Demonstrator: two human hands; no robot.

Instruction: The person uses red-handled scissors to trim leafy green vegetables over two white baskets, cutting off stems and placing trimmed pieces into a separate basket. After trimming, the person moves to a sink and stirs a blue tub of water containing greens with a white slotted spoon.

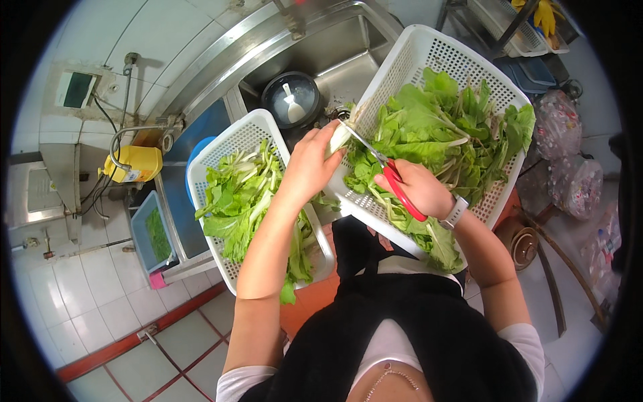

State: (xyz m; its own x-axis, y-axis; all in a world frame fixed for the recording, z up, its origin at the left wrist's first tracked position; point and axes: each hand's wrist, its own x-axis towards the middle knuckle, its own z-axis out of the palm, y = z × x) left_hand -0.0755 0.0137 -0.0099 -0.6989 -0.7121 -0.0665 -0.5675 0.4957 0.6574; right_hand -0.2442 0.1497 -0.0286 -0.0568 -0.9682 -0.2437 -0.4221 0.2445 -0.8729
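Note:
My left hand [315, 160] grips a leafy green by its pale stem [339, 136], over the gap between two white plastic baskets. In my right hand [419, 188] are red-handled scissors [386, 171], their blades meeting the root end of that stem. Under my right hand, the right basket [419, 42] is heaped with leafy greens [432, 125], some hanging over its near rim. Beside my left forearm, the left basket [198, 173] holds more greens [241, 201] with pale stalks. My fingers partly hide the held plant.
Behind the baskets is a stainless steel sink [346, 65] with a black bowl [316, 108] containing a white scoop [294, 108]. A yellow jug [138, 163] and a blue tub [143, 241] are at left. Bags of bottles [557, 125] and a lidded brown jar [524, 247] stand at right.

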